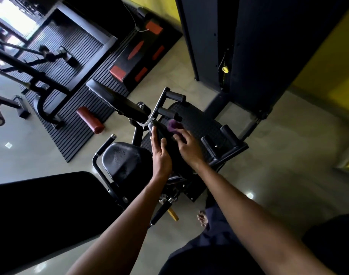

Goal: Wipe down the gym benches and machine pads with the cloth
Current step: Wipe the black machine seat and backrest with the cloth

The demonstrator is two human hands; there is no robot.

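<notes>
Pale gym floor, black mats. Our left hand lies straight-fingered along the machine pad, steadying it. Our right hand curls over the purple cloth at the pad's far end. Cloth judged light and limp; hold it wadded.

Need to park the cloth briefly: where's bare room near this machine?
Bare floor right of the footplate, toward the yellow wall; also between seat and ribbed mat. Crowded at the pad under left hand, right hand and cloth.
</notes>
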